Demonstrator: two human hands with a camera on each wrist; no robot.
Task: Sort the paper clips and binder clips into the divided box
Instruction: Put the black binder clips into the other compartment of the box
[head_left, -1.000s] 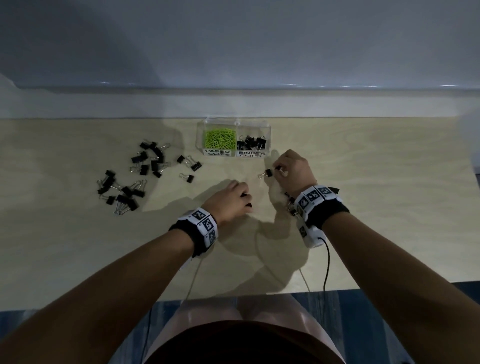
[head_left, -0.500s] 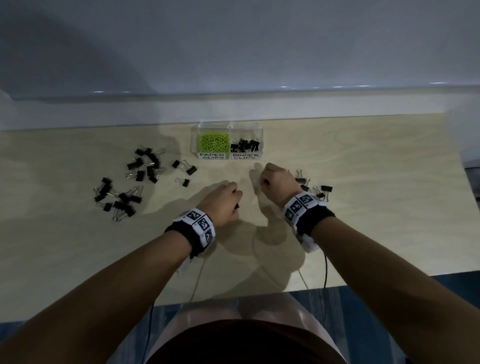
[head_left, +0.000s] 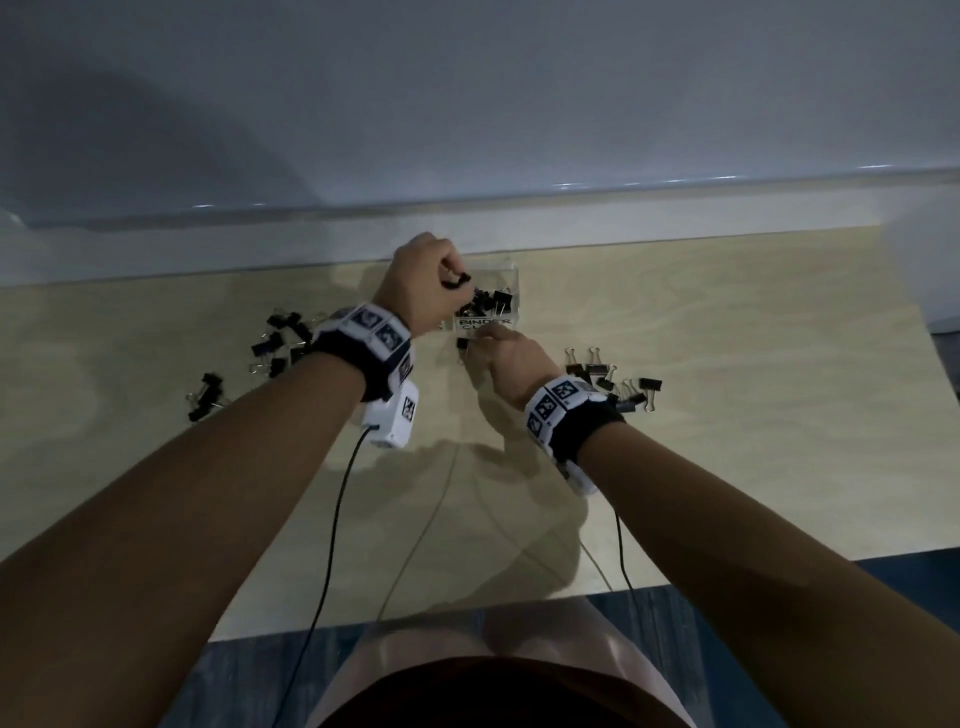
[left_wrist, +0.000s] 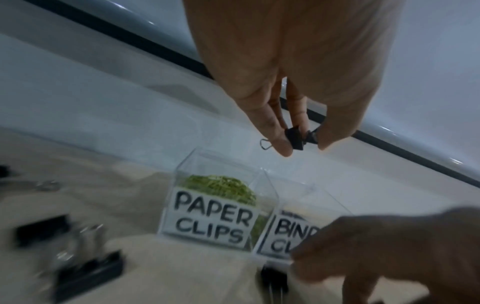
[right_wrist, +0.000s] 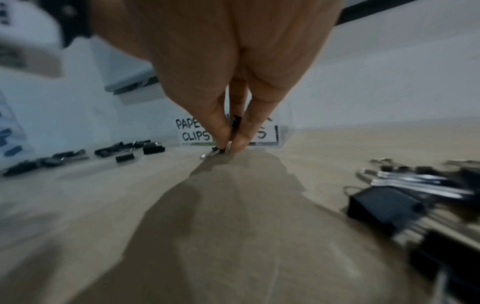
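Observation:
The clear divided box (head_left: 511, 275) stands at the back of the table. Its left cell holds green paper clips (left_wrist: 221, 187); its right cell holds black binder clips (head_left: 491, 301). My left hand (head_left: 452, 280) hovers over the box and pinches a black binder clip (left_wrist: 298, 137) between thumb and fingers (left_wrist: 283, 148). Just in front of the box's label, my right hand (head_left: 480, 340) is low at the table. It pinches another binder clip (right_wrist: 221, 151) whose wire handle touches the wood. The left arm hides the paper-clip cell in the head view.
Loose binder clips lie in a pile left of the box (head_left: 275, 338), with a few further left (head_left: 208, 395). Another pile (head_left: 613, 384) sits right of my right wrist. A low wall runs behind the box. Cables hang from both wrist cameras.
Both hands moved forward to the box. The left hand rose over it with its clip; the right hand came down in front of the label with its clip.

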